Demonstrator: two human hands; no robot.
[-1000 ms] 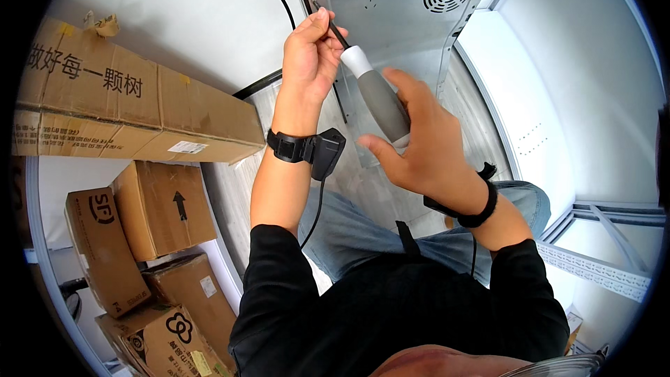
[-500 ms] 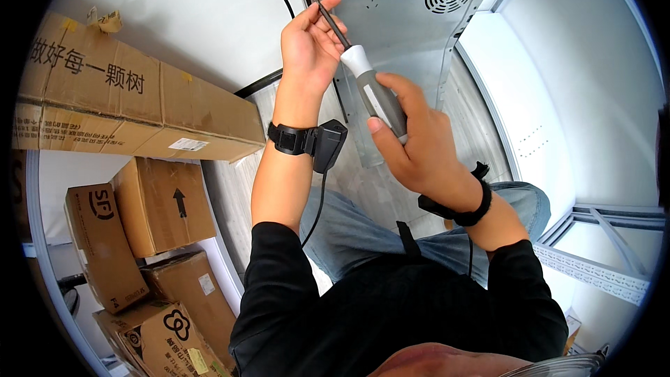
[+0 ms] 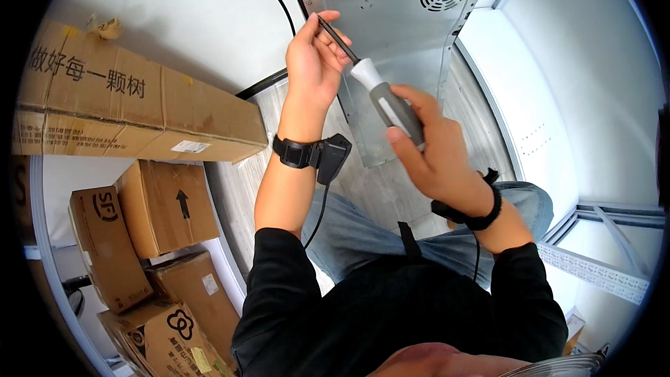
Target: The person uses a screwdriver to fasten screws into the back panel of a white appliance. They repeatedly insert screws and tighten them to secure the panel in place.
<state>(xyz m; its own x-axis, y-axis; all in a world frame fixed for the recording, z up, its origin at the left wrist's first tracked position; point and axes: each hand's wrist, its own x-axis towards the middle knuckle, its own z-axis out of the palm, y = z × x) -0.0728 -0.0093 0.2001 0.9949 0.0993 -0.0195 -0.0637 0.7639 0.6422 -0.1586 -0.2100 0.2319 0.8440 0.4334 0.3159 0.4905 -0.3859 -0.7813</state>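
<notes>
From my remote station, the largest thing I see is a grey metal panel point(image 3: 394, 38), spreading behind and to the right of the left fingers. A long cardboard carton point(image 3: 105, 91) lies well to their left. My right hand point(image 3: 441, 150) closes loosely on the back of a screwdriver point(image 3: 394, 107), thumb on one side, forefinger on the other. My left hand point(image 3: 313, 63) is narrow at its front end; I cannot tell whether those fingers pinch it or something tiny hidden there.

The screwdriver thus spans from the right fingers to the left ones. Its long axis runs slantwise, butt within the right fingers, tip pointing forward and leftward to the left thumb and forefinger. I judge it stiff, fairly light and hardly fragile. The thick handle point(image 3: 386, 96) looks grippy; I would hold its grey middle, just ahead of the right fingers. The thin dark shaft point(image 3: 338, 40), reaching the left fingertips, probably slips, so light guidance suits it.
</notes>
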